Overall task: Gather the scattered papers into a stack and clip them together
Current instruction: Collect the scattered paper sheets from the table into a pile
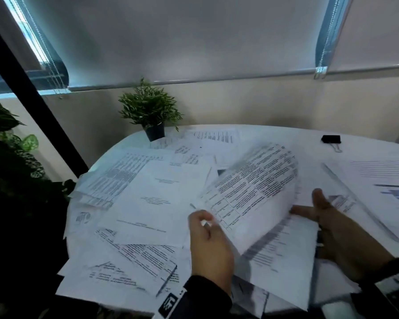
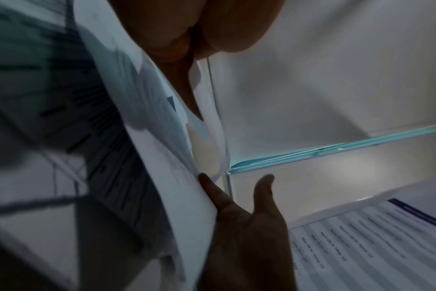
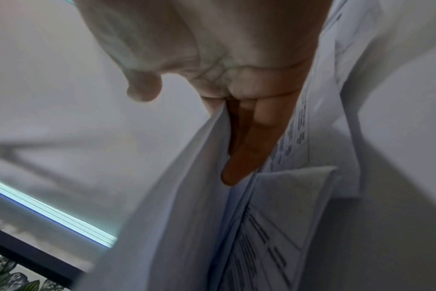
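Printed papers (image 1: 152,199) lie scattered over a round white table (image 1: 309,139). My left hand (image 1: 207,238) grips the near edge of a curled sheet with a printed grid (image 1: 251,192), lifted over other sheets (image 1: 279,261). My right hand (image 1: 332,226) sits at the bundle's right side. Its straight fingers (image 3: 244,147) are slid between the sheets and the thumb is raised clear. The left wrist view shows my left hand (image 2: 207,29) against the paper and my right hand (image 2: 242,216) flat along the edge. A black binder clip (image 1: 331,139) lies at the far right, away from both hands.
A small potted plant (image 1: 151,111) stands at the table's far edge. A leafy plant (image 1: 7,146) fills the left side beyond the table. More sheets, one with a blue chart (image 1: 392,192), lie at the right. A wall with blinds is behind.
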`<state>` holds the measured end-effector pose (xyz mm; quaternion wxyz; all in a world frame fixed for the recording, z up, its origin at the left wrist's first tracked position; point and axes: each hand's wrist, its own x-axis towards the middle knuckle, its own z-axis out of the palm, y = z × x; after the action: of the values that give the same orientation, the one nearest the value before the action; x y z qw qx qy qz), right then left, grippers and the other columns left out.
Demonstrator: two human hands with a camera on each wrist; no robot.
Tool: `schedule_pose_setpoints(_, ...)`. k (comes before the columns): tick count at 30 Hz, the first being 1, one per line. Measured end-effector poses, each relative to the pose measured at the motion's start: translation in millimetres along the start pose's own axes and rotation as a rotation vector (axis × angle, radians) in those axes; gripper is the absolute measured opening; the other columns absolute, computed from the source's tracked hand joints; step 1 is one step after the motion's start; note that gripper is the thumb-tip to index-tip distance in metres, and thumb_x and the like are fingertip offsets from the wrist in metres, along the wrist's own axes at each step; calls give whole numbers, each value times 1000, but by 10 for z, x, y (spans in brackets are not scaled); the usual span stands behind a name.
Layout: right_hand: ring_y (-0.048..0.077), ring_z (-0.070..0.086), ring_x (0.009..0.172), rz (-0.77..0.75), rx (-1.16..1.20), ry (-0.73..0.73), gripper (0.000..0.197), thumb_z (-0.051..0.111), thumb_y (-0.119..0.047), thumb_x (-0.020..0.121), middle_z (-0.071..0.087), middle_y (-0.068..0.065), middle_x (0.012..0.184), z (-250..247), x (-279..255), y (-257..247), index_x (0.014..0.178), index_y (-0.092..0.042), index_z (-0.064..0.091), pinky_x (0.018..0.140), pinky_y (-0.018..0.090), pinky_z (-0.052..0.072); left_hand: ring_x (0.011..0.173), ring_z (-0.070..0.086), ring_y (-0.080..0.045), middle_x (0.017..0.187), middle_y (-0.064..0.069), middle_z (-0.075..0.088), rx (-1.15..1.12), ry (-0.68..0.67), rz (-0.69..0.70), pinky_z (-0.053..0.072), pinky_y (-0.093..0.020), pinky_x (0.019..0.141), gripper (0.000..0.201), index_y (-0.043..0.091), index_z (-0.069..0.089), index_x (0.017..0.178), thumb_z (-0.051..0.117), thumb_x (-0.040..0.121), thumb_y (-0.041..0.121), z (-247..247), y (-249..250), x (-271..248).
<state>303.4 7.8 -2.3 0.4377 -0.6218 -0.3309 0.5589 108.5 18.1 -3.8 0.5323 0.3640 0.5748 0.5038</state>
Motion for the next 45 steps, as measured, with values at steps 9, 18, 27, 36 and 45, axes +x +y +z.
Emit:
schedule_pose_setpoints(9, 33, 67, 98, -217, 223, 38, 67, 89, -35, 52, 72, 15, 103, 32, 66, 54, 106, -4, 66, 77, 36, 59, 56, 59, -17, 72, -4, 66, 53, -401, -127, 48, -28, 58, 30, 21, 71, 93, 52, 90, -2, 27, 61, -85)
schedule_pose_setpoints(18, 21, 42, 106, -245, -214, 488, 81, 61, 20, 75, 37, 7, 121, -408, 296, 176, 139, -12, 24, 94, 41, 39, 106, 59, -15, 122, 10, 58, 1312, -77, 356, 49, -35, 92, 38, 36, 53, 122, 57, 87, 50, -641, 493, 736)
schedule_pose_setpoints(27, 48, 54, 107, -128, -381, 168, 50, 44, 18, 79, 65, 18, 113, -380, 298, 279, 97, -20, 70, 98, 57, 41, 105, 59, -24, 113, -4, 62, 1759, -181, 167, 47, -30, 82, 36, 16, 58, 114, 56, 86, 40, -538, 345, 1001)
schedule_pose_setpoints(36, 16, 56, 107, -263, -367, 155, 40, 63, 10, 78, 65, -7, 108, -357, 239, 200, 84, -28, 72, 91, 27, 38, 75, 55, -27, 89, -4, 65, 1528, 67, 647, 41, -30, 64, 23, 22, 64, 98, 42, 92, 25, -357, 1247, 533)
schedule_pose_setpoints(45, 21, 70, 89, -226, -112, -73, 41, 75, -34, 75, 74, 11, 93, -152, 111, 87, 104, -5, 70, 85, 41, 54, 94, 64, -35, 102, -12, 65, 1486, -673, 748, 25, -26, 53, 27, 15, 63, 107, 44, 98, 31, 678, 368, -345)
